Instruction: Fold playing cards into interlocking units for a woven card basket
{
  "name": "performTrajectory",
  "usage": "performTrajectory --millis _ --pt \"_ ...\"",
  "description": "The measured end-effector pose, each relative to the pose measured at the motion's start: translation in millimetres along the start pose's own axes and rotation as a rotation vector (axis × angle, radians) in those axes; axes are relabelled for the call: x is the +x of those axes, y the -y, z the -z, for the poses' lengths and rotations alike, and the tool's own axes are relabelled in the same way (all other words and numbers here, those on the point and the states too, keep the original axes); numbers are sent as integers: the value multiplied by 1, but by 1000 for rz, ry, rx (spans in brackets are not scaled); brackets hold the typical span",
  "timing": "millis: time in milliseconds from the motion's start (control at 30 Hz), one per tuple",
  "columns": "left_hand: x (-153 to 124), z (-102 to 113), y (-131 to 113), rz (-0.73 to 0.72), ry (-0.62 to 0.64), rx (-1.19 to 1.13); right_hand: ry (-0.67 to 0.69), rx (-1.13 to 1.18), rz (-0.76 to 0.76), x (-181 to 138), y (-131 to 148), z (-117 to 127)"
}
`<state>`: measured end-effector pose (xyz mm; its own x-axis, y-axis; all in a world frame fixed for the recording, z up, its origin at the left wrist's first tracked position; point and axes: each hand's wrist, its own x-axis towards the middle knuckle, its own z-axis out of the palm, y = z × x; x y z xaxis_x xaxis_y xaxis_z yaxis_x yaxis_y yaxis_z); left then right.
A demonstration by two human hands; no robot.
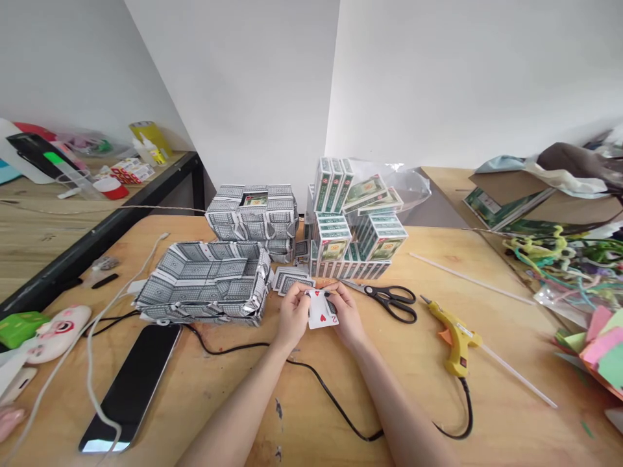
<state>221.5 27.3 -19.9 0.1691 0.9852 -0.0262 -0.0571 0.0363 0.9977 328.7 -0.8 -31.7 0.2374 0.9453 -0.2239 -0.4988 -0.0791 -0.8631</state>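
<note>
A playing card (322, 313), the two of hearts, is held face up between both hands above the table. My left hand (294, 316) pinches its left edge, and my right hand (344, 314) grips the right side, where a patterned card back shows under the fingers. Just behind my left hand lie loose cards (293, 280), backs up. An open box made of folded cards (202, 285) stands to the left, with a second card structure (253, 217) behind it. Black-handled scissors (389, 299) rest right of my right hand.
Boxed card decks (333, 237) are stacked at the back. A yellow glue gun (455, 337) lies at right with a glue stick (472, 279) beyond it. A black phone (134, 386) and a white cable (90, 350) lie at left; a black cord (321, 383) crosses the front.
</note>
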Motion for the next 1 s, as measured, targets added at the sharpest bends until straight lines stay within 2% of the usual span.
performTrajectory --millis 200,467,667,833,900,1000 --pt "3 5 2 -107 56 55 -30 71 -54 1 0 -1" --pt "4 19 11 -173 105 250 13 -114 50 -3 1 4" --pt "11 23 10 -388 96 388 68 -138 82 -4 4 4" --pt "9 17 9 -431 56 359 140 -297 -59 -1 2 3" --pt "7 16 8 -398 38 325 199 -313 -113 1 2 5" --pt "8 15 6 -298 25 284 302 -205 -206 1 1 7"
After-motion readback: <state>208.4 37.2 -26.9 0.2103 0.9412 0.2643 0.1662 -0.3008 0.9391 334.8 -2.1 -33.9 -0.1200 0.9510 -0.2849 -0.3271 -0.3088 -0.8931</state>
